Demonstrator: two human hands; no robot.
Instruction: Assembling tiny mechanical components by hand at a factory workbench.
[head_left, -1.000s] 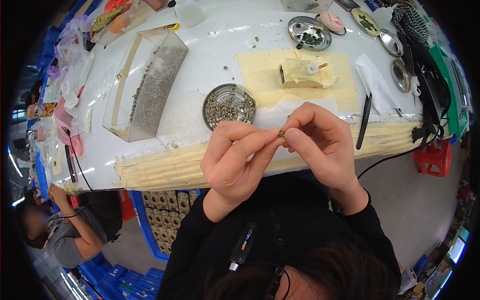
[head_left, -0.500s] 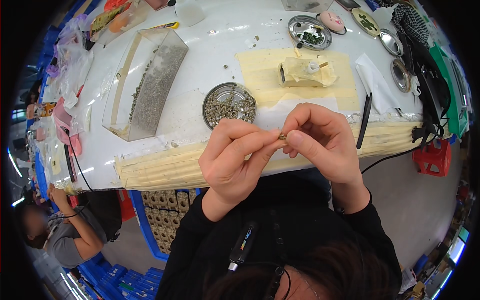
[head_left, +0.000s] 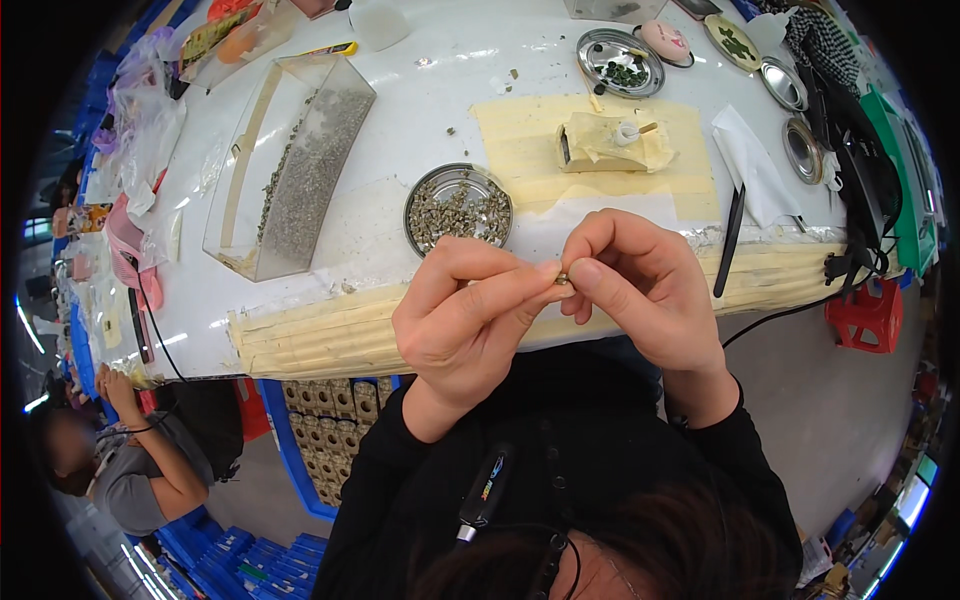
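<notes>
Close to the table's front edge, my left hand (head_left: 468,318) and my right hand (head_left: 648,288) meet fingertip to fingertip. Between them is a tiny brass-coloured metal piece (head_left: 563,280), mostly covered by the fingers, so its exact kind cannot be made out. Both hands pinch it with thumb and forefinger. Just beyond my left hand sits a round metal dish (head_left: 409,222) with many small metallic bits (head_left: 455,212) in it. Past my right hand, a small box wrapped in cream tape (head_left: 588,150) stands on a taped patch, with a little white nozzle (head_left: 627,132) on top.
A clear bin (head_left: 232,205) of small grey-green bits lies at left. To the right are a black stick-like tool (head_left: 730,240), a white cloth (head_left: 755,170) and a metal lid (head_left: 802,152). Below the table edge, a blue tray (head_left: 290,455) holds block-shaped parts. Another person (head_left: 150,470) sits at lower left.
My fingertips have shifted slightly left, and the brass-coloured piece shows at a slightly different angle. Both hands still pinch it; the things on the table stay where they were.
</notes>
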